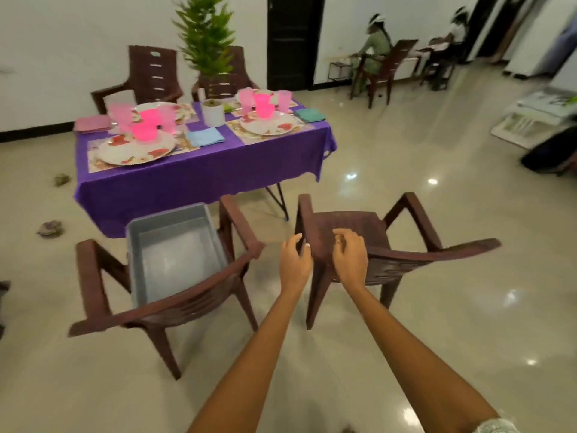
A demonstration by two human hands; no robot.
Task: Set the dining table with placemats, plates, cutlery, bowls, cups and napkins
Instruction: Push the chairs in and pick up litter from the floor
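The dining table (175,179) under a purple cloth stands ahead, some distance off. On it lie floral placemats, floral plates (134,150) (268,123), pink bowls (144,131) and pink cups (120,115), plus a blue napkin (204,136), a teal napkin (307,115) and a pink napkin (92,123). A grey tub (175,248) sits on the near left chair (162,307) with nothing visible inside. My left hand (293,264) and my right hand (348,260) hover over the near right chair (368,232), fingers loosely curled, holding nothing.
Two brown chairs (153,76) stand behind the table with a potted plant (206,42); a white pot (213,112) sits mid-table. Two seated people (376,45) are at the back right. Small scraps (50,228) lie on the glossy floor at left.
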